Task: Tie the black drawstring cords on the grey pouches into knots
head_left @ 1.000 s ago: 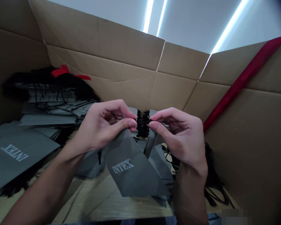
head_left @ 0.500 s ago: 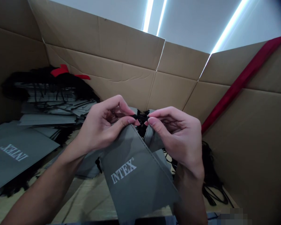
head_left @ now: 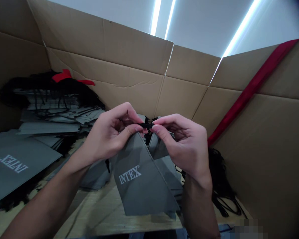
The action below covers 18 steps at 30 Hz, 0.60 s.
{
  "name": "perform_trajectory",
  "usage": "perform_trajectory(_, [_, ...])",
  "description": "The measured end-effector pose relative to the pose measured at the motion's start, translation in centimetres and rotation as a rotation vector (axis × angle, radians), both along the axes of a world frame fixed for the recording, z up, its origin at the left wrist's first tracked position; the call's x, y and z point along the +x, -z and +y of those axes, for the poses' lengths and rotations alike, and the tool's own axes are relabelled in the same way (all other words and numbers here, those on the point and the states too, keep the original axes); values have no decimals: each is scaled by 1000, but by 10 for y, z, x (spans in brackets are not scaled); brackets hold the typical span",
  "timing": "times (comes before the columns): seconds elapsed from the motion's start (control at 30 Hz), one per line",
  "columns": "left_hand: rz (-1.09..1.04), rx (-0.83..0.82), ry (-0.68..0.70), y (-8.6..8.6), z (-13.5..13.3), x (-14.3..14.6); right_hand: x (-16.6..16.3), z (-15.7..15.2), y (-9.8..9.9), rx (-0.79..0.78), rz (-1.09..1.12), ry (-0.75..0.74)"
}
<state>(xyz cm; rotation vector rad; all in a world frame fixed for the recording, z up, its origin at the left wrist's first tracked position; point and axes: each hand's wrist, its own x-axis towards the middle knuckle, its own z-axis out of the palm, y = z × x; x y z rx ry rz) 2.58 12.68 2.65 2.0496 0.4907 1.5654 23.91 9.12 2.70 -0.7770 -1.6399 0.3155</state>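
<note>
Pinching one short black cord (head_left: 147, 126) between them, two bare hands meet near the middle of the view. The left hand (head_left: 117, 132) has its thumb and forefinger closed narrowly on one end of the cord, and the right hand (head_left: 183, 146) grips the other end the same way, the two sets of fingertips just beside each other but apart. One grey pouch (head_left: 147, 189) hangs below the fingertips, tilted, a top corner right under the left thumb, above the wooden table (head_left: 107, 215). One white word, INTEX, is printed on it. One grey flap (head_left: 159, 147) hangs under the right thumb; whether it belongs to the same pouch, I cannot tell.

One more printed pouch (head_left: 27, 152) lies at the left, its single INTEX upside down. Behind it rises one pile of grey pouches (head_left: 49, 128), too many to count, with black cords draped over its top and two red patches (head_left: 62, 76) showing there. A few more pouches (head_left: 96, 177) lie beyond the left forearm. One heap of black cords (head_left: 218, 176) sits beside the right forearm. Cardboard walls (head_left: 129, 93) stand around the table, one dark red band (head_left: 251, 94) slants across the right one, and three bright light strips (head_left: 241, 28) show overhead.
</note>
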Motion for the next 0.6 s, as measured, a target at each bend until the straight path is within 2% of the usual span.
perform_trajectory(0.17, [4,-12,2,0,0,0,1,0,-1,3,0,-12])
perform_trajectory(0.37, [-14,-39,-9,3,4,-3,21,-1,-9,66,55,-22])
perform_trajectory(0.47, [-2,-34,-16,3,7,-4,28,-2,-11,-19,33,-82])
perform_trajectory(0.6, [19,-23,-16,2,9,-2,27,1,-10,-102,-130,-103])
